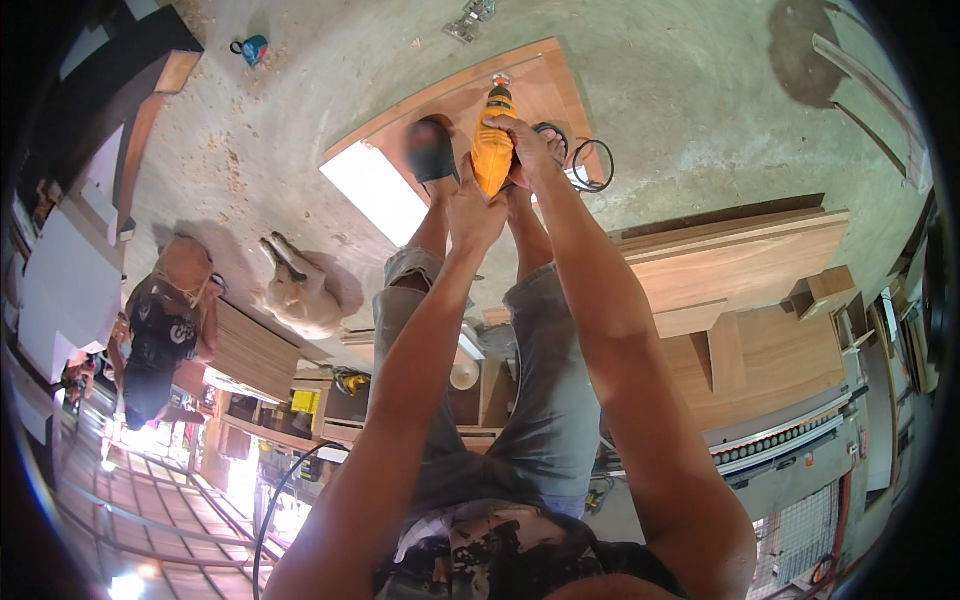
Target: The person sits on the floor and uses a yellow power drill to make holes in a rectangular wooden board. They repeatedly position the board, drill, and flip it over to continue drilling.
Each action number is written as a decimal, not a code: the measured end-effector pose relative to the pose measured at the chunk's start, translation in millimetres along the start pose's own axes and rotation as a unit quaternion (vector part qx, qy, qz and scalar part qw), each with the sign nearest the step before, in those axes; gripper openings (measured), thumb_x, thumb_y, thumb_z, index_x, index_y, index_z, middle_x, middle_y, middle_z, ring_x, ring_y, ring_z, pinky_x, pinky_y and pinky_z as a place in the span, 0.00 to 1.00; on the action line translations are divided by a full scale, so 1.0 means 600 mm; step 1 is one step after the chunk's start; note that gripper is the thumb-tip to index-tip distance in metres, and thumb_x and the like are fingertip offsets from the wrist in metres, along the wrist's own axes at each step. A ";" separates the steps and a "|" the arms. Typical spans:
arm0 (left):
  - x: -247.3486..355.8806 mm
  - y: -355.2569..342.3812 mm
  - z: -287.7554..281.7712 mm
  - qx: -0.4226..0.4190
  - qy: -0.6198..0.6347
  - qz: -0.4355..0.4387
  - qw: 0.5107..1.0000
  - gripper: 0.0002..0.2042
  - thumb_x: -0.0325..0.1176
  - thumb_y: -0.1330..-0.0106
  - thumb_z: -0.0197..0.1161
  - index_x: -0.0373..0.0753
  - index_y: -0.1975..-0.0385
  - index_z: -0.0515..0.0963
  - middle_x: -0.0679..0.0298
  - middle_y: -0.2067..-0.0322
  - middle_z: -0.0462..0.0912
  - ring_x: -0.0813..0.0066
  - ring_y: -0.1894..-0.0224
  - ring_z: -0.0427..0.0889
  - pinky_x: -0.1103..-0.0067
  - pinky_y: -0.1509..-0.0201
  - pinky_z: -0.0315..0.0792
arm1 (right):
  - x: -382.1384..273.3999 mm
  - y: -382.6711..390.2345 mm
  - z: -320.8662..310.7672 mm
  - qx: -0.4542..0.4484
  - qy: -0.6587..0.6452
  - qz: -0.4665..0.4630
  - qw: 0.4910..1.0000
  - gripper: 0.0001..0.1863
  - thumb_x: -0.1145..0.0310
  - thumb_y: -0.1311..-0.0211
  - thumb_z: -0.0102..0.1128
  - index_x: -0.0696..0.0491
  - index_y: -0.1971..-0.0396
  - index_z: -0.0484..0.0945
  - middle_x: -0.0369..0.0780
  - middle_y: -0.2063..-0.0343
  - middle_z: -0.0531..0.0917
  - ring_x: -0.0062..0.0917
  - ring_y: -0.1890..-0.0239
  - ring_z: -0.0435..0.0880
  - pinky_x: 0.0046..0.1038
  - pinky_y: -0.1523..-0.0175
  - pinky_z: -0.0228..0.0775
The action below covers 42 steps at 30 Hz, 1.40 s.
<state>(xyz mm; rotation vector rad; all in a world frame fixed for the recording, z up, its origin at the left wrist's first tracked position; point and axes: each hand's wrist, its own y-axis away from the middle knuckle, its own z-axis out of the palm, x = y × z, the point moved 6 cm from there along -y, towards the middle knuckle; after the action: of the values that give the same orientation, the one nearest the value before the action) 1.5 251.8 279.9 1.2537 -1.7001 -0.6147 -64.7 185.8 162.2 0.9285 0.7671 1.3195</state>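
Both my hands hold a yellow power drill (491,150) pointed away from me over a brown wooden panel (556,95) on the floor. My left hand (473,210) is closed around the rear of the drill body. Further forward, my right hand (525,145) grips its right side, with the fingers partly hidden. At the drill's front end, a small red and silver piece (501,80) sits close to the panel's far edge; whether it touches the wood I cannot tell. My sandalled feet stand on the panel, on either side of the drill.
A black cable (607,165) loops beside my right foot. Metal hinge-like parts (468,20) and a small blue object (253,50) lie on the floor. Left are a pale dog (300,295) and another person (165,330). Wooden boards (740,255) are stacked right.
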 end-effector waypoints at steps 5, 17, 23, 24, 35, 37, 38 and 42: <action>0.000 -0.010 0.001 0.002 -0.006 -0.002 1.000 0.36 0.29 0.45 0.65 0.38 0.33 0.61 0.43 0.51 0.81 0.45 0.47 0.82 0.65 0.43 0.75 | 0.002 -0.015 -0.009 -0.005 0.013 0.003 1.000 0.17 0.64 0.40 0.67 0.55 0.56 0.75 0.38 0.64 0.83 0.27 0.62 0.85 0.33 0.52 0.78; 0.009 -0.020 -0.009 -0.026 -0.039 0.008 0.999 0.38 0.35 0.42 0.66 0.38 0.31 0.58 0.39 0.52 0.80 0.37 0.49 0.80 0.59 0.44 0.75 | -0.003 -0.007 0.001 -0.026 -0.028 -0.013 0.999 0.17 0.63 0.38 0.66 0.54 0.54 0.74 0.37 0.63 0.83 0.27 0.62 0.85 0.33 0.52 0.79; 0.000 -0.020 -0.011 -0.007 -0.045 0.033 0.998 0.39 0.33 0.44 0.65 0.37 0.31 0.57 0.39 0.51 0.79 0.37 0.48 0.79 0.58 0.43 0.73 | 0.003 -0.004 0.008 -0.008 -0.026 -0.025 0.999 0.16 0.66 0.39 0.66 0.55 0.56 0.74 0.37 0.65 0.82 0.25 0.64 0.84 0.31 0.55 0.79; -0.004 -0.018 -0.011 -0.010 -0.042 0.030 0.999 0.39 0.33 0.44 0.65 0.37 0.31 0.57 0.39 0.51 0.79 0.38 0.47 0.79 0.58 0.42 0.73 | 0.006 -0.004 0.007 -0.001 -0.026 -0.035 0.999 0.14 0.68 0.40 0.66 0.55 0.58 0.74 0.37 0.67 0.82 0.25 0.67 0.84 0.30 0.58 0.79; -0.018 -0.026 -0.025 -0.038 -0.089 0.057 0.994 0.38 0.31 0.46 0.64 0.39 0.32 0.58 0.43 0.57 0.82 0.40 0.53 0.82 0.58 0.44 0.73 | 0.033 -0.002 0.000 -0.028 -0.074 -0.033 0.996 0.19 0.62 0.37 0.64 0.55 0.50 0.74 0.39 0.59 0.82 0.28 0.55 0.83 0.33 0.45 0.76; -0.017 -0.030 -0.029 -0.036 -0.119 0.083 0.989 0.39 0.32 0.47 0.65 0.39 0.32 0.58 0.43 0.58 0.83 0.41 0.55 0.82 0.58 0.45 0.74 | 0.039 0.003 -0.001 -0.012 -0.120 -0.036 0.992 0.20 0.62 0.36 0.63 0.55 0.49 0.73 0.40 0.58 0.82 0.29 0.53 0.83 0.34 0.44 0.75; -0.017 -0.033 -0.031 -0.036 -0.130 0.095 0.986 0.39 0.32 0.47 0.65 0.39 0.32 0.58 0.42 0.58 0.82 0.41 0.55 0.83 0.59 0.47 0.75 | 0.038 0.005 0.004 -0.027 -0.125 -0.039 0.991 0.19 0.63 0.36 0.63 0.56 0.49 0.73 0.40 0.58 0.83 0.29 0.54 0.83 0.34 0.44 0.76; -0.026 -0.050 -0.022 -0.060 -0.125 0.057 0.989 0.40 0.33 0.47 0.68 0.37 0.32 0.57 0.42 0.61 0.83 0.42 0.58 0.84 0.58 0.53 0.78 | 0.019 0.007 0.018 -0.011 -0.114 -0.031 0.993 0.19 0.62 0.35 0.62 0.56 0.49 0.73 0.40 0.57 0.82 0.30 0.55 0.84 0.33 0.46 0.76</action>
<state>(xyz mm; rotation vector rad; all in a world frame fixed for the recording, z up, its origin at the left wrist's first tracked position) 28.2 257.0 256.2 1.0198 -1.8948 -0.8195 -55.9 195.8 171.3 1.0095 0.5985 1.1432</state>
